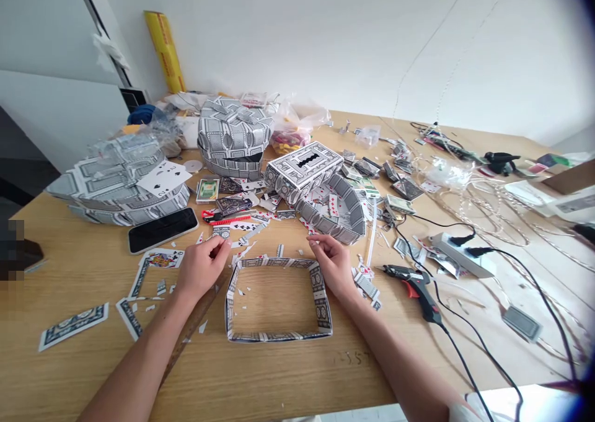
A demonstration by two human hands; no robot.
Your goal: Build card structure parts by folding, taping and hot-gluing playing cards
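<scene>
On the wooden table (251,378), I see the card frame (279,336) lying between the left hand (202,264), curled, and the right hand (334,264), loosely bent (whether either grips anything, I cannot tell from here).

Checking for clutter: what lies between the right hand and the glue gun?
In the head view, a small heap of cut card pieces lies between the right hand and the glue gun.
</scene>
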